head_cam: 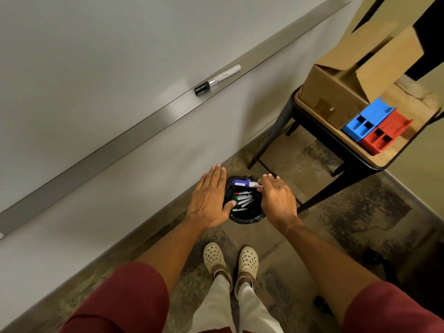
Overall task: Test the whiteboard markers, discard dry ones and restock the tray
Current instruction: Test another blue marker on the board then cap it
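Hands over the bin [247,218], right hand [278,200] pinching a blue-capped marker [245,183], left hand [210,198] flat, fingers together, one black-capped marker [216,80] on the tray [134,133]

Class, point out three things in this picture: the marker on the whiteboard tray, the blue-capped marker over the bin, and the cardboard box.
Tray marker [217,79], head view: mid-barrel.
Blue-capped marker [241,182], head view: blue cap.
Cardboard box [334,92], head view: front wall.

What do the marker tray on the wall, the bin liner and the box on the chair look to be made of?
Tray: probably brushed metal, grey with a soft sheen. Bin liner: thin black plastic, glossy and crinkled. Box: brown matte cardboard, with folded flaps open.
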Available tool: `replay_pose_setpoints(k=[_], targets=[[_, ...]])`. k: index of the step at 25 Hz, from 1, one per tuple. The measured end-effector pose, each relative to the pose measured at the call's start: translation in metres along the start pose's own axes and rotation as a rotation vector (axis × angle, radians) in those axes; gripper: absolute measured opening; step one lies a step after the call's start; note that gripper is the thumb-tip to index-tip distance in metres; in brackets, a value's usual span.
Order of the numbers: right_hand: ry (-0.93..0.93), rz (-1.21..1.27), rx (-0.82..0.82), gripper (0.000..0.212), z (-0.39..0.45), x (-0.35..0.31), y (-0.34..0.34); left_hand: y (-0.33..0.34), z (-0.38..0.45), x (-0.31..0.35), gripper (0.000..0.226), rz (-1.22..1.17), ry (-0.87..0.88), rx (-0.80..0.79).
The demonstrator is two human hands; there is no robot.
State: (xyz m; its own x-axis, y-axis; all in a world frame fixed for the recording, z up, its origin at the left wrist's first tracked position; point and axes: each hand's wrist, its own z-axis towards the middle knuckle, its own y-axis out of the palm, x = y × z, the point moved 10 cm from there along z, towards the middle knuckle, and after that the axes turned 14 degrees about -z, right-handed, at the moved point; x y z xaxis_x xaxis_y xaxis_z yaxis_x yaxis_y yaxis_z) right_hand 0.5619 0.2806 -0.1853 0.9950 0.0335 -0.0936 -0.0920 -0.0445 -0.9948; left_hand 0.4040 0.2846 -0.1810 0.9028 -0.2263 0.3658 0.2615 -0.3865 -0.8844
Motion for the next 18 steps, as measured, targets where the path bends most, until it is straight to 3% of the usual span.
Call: replay_pose_setpoints(k=[18], targets=[[-0.041,-0.005,-0.010,0.051,0.019,-0.017,0.000,-0.013,0.003,-0.012,0.084,-0.007,0.014,0.034]])
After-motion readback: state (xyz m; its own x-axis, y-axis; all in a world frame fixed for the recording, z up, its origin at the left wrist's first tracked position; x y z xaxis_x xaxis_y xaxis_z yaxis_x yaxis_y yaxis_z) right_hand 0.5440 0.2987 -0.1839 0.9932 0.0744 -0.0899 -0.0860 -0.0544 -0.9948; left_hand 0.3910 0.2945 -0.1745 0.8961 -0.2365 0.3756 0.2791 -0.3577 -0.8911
